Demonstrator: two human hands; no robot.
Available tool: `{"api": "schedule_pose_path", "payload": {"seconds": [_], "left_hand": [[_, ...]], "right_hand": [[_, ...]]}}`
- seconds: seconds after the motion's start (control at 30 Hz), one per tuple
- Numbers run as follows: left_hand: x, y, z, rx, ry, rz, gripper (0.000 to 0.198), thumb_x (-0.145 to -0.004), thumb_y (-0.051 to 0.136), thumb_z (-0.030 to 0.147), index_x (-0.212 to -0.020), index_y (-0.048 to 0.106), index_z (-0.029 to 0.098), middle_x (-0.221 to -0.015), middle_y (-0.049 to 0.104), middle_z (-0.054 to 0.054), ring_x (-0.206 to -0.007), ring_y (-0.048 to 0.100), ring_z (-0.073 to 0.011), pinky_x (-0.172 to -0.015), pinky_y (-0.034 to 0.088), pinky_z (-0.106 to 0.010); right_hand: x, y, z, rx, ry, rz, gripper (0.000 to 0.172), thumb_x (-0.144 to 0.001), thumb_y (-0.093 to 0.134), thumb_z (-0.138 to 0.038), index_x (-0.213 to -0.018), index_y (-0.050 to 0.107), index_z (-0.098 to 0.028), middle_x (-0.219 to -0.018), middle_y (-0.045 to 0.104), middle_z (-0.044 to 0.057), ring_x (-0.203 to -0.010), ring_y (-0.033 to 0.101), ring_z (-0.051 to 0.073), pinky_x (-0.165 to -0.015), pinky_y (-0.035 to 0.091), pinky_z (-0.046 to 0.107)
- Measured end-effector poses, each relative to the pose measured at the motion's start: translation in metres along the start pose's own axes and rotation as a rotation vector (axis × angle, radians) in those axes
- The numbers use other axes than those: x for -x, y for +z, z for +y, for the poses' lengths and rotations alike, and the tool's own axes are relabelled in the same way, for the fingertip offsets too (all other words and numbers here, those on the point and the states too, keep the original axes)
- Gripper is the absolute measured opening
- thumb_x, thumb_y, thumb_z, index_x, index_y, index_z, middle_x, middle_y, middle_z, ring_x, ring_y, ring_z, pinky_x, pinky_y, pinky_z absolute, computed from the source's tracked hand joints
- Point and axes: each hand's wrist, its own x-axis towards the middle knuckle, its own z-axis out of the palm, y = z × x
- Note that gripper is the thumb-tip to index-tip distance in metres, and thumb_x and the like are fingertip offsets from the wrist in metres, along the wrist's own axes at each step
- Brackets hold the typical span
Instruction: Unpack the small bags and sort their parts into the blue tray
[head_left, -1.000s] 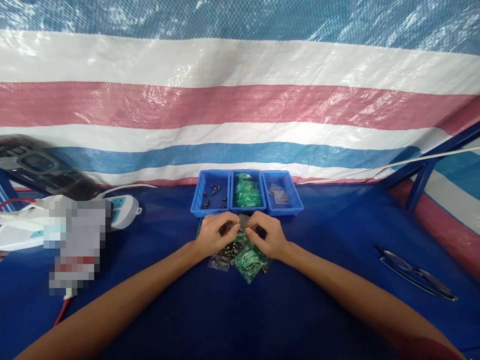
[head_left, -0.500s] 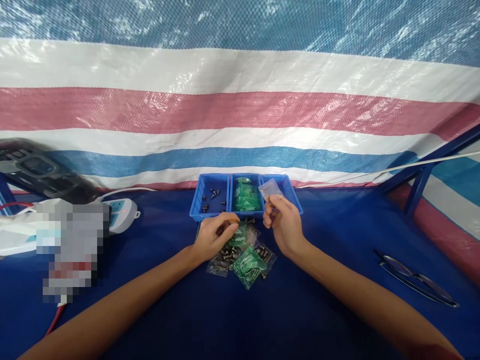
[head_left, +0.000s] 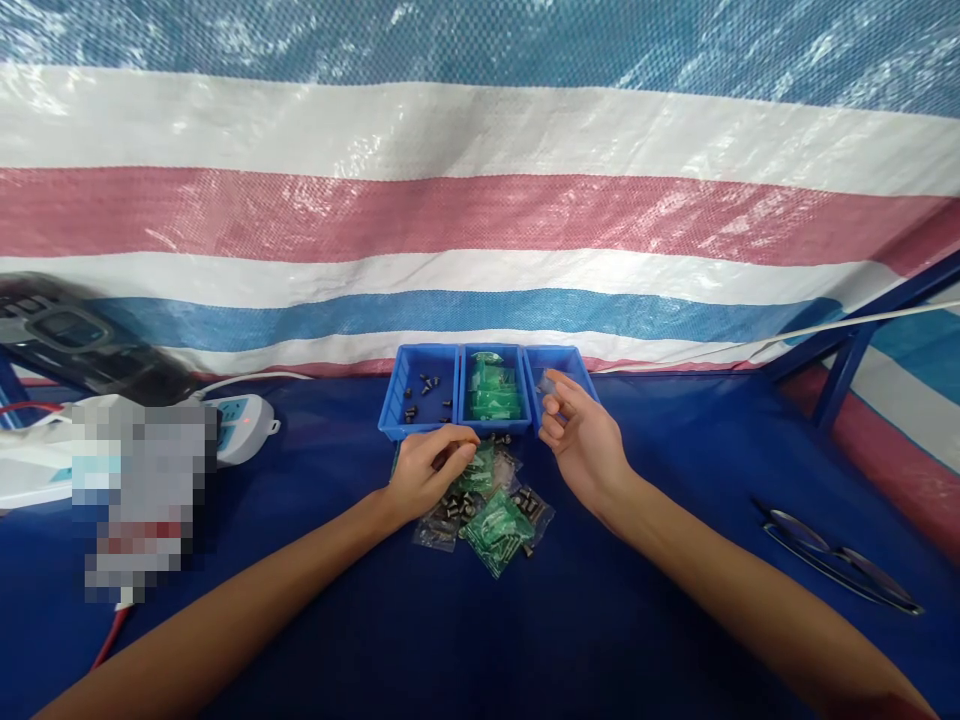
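Observation:
My left hand [head_left: 429, 474] rests on a pile of small clear bags [head_left: 496, 523] holding green boards and dark parts; its fingers are curled and pinched together. My right hand [head_left: 583, 441] hovers with loosely spread fingers at the front of the right blue bin [head_left: 583, 372], nothing gripped. A clear bag [head_left: 550, 379] lies in that bin by my fingertips. The middle bin [head_left: 495, 425] holds green boards, and the left bin [head_left: 395, 400] holds small black parts.
A white power strip [head_left: 241, 421] and cables lie at the left beside a black device [head_left: 75, 340] and a blurred item [head_left: 142, 500]. Glasses [head_left: 834, 567] lie at the right. A striped tarp [head_left: 480, 210] hangs behind the bins, with a blue frame [head_left: 844, 375].
My right hand lifted a clear bag from the pile, carried it over the right bin and let it go. My left hand stayed on the pile.

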Motion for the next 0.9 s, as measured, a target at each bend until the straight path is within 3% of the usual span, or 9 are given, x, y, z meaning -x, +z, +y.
{"api": "schedule_pose_path", "payload": {"seconds": [0.1,0.2,0.27,0.4,0.47,0.53,0.67,0.9], "left_hand": [[0.000,0.000,0.000,-0.001,-0.002,0.003,0.014,-0.089,0.048,0.022,-0.089,0.060,0.015,-0.064,0.063,-0.001,-0.053,0.058,-0.0093,-0.052,0.045,-0.018],[0.000,0.000,-0.001,0.005,0.008,0.010,0.015,-0.090,0.046,0.021,-0.090,0.061,0.016,-0.065,0.063,-0.001,-0.053,0.057,-0.0091,-0.052,0.046,-0.018],[0.000,-0.001,-0.001,0.002,0.011,0.005,0.015,-0.090,0.046,0.021,-0.090,0.060,0.016,-0.065,0.063,-0.001,-0.053,0.057,-0.0091,-0.053,0.046,-0.018],[0.000,-0.001,0.000,-0.019,0.000,-0.002,0.014,-0.090,0.047,0.021,-0.091,0.060,0.016,-0.067,0.063,-0.001,-0.055,0.057,-0.0091,-0.055,0.046,-0.019],[0.000,-0.001,0.000,-0.017,0.001,0.003,0.014,-0.090,0.047,0.021,-0.091,0.060,0.016,-0.067,0.063,-0.001,-0.055,0.057,-0.0091,-0.054,0.046,-0.018],[0.000,-0.001,0.000,-0.011,0.004,0.007,0.014,-0.090,0.047,0.020,-0.091,0.061,0.016,-0.067,0.063,-0.001,-0.054,0.056,-0.0088,-0.053,0.045,-0.018],[0.000,-0.001,0.000,-0.009,0.000,0.007,0.014,-0.090,0.048,0.020,-0.090,0.061,0.016,-0.066,0.063,-0.001,-0.054,0.056,-0.0086,-0.054,0.046,-0.018],[-0.001,0.000,0.001,-0.015,-0.002,0.007,0.015,-0.090,0.047,0.021,-0.089,0.061,0.015,-0.064,0.063,-0.001,-0.053,0.057,-0.0096,-0.054,0.046,-0.019]], "right_hand": [[0.000,-0.001,-0.006,0.087,-0.013,-0.057,0.029,-0.073,0.062,-0.023,-0.101,0.054,-0.021,-0.062,0.047,-0.007,-0.044,0.040,0.005,-0.042,0.031,0.018],[0.000,-0.002,-0.017,0.353,-0.079,-0.204,0.017,-0.075,0.060,-0.025,-0.091,0.058,-0.020,-0.059,0.047,-0.006,-0.045,0.042,0.006,-0.044,0.034,0.021],[0.001,-0.001,-0.025,0.673,-0.164,-0.343,0.012,-0.078,0.058,-0.029,-0.083,0.059,-0.019,-0.055,0.047,-0.006,-0.044,0.045,0.008,-0.044,0.035,0.022],[0.010,0.000,-0.030,1.539,-0.299,-0.632,0.023,-0.080,0.056,-0.038,-0.074,0.063,-0.017,-0.062,0.060,0.002,-0.057,0.057,0.014,-0.054,0.039,0.025],[0.017,-0.001,-0.025,1.920,-0.297,-0.721,0.033,-0.076,0.059,-0.048,-0.073,0.065,-0.016,-0.063,0.062,0.006,-0.061,0.060,0.020,-0.055,0.039,0.027],[0.024,-0.002,-0.015,2.140,-0.231,-0.801,0.050,-0.072,0.055,-0.062,-0.074,0.066,-0.013,-0.066,0.064,0.010,-0.062,0.062,0.024,-0.054,0.041,0.029],[0.028,-0.004,0.000,2.273,-0.170,-0.797,0.060,-0.071,0.049,-0.070,-0.078,0.067,-0.013,-0.072,0.066,0.013,-0.066,0.065,0.027,-0.057,0.045,0.033],[0.014,-0.008,0.000,2.249,-0.132,-0.783,0.046,-0.070,0.062,-0.059,-0.076,0.068,-0.013,-0.075,0.067,0.014,-0.069,0.065,0.027,-0.057,0.045,0.031]]}}
